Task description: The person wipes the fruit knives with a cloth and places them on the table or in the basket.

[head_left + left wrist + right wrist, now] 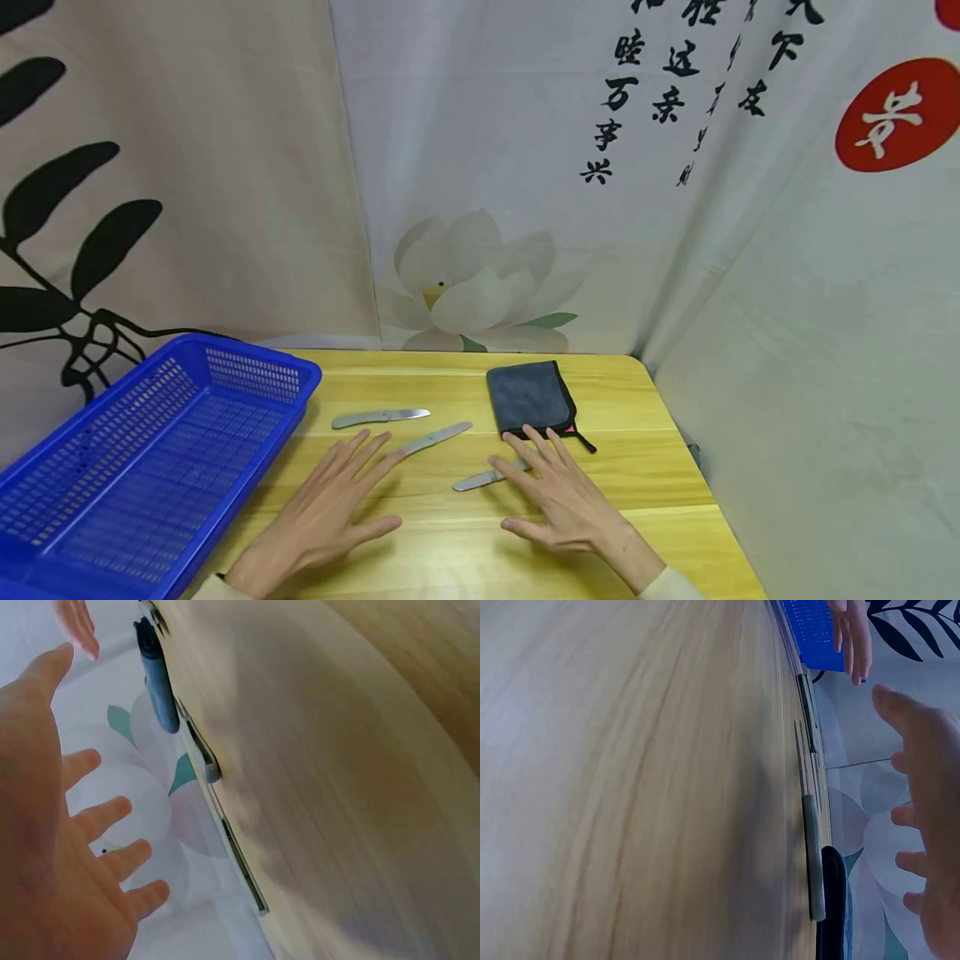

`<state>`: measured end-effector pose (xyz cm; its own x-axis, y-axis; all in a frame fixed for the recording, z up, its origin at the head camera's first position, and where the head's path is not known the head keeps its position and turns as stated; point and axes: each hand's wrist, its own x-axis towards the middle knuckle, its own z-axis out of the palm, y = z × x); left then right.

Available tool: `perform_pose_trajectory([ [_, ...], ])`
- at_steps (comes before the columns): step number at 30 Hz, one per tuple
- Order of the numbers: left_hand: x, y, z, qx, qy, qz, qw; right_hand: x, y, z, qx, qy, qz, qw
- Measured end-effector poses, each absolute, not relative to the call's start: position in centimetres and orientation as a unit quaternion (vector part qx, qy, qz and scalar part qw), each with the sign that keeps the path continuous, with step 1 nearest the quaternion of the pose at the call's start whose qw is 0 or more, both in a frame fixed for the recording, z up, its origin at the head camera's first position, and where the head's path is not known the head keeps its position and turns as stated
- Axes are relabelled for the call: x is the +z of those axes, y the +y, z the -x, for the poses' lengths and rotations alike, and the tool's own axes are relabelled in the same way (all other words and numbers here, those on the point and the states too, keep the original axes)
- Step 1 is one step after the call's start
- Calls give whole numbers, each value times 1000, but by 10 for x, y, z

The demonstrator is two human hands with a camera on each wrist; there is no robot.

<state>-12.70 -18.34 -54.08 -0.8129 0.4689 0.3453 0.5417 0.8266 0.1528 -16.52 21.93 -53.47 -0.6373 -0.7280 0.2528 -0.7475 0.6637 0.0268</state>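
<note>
Both hands hover over the wooden table with spread fingers, holding nothing. My left hand (326, 504) is nearest two knives: one knife (381, 417) lies farther back, and another knife (438, 437) slants with its handle end partly behind the fingers. Below my right hand (558, 500) lies a third knife (480, 480), its handle mostly hidden by the fingers. Just beyond those fingertips is a dark grey-blue folded cloth or pouch (528, 396) with black edging and a short loop. In the right wrist view the third knife's grey handle (814, 859) shows beside the pouch (832, 900).
A blue plastic basket (247, 454) with mesh walls stands at the left, beside the wooden table (442, 558). Printed curtains (480, 167) hang behind the table's back edge and along its right side.
</note>
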Motion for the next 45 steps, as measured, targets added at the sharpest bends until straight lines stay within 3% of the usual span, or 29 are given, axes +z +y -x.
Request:
perform_pose_trajectory([
  [5, -541, -174, 139, -147, -941, 271, 141, -534, 221, 167, 46, -901, -411, 132],
  [14, -543, -153, 168, -196, -944, 257, 65, -533, 223, 167, 49, -902, -405, 138],
  [29, -547, -124, 198, -196, -960, 201, -5, -535, 229, 164, 45, -906, -396, 142],
  [45, -551, -115, 209, -149, -962, 215, 76, -536, 229, 168, 47, -903, -396, 158],
])
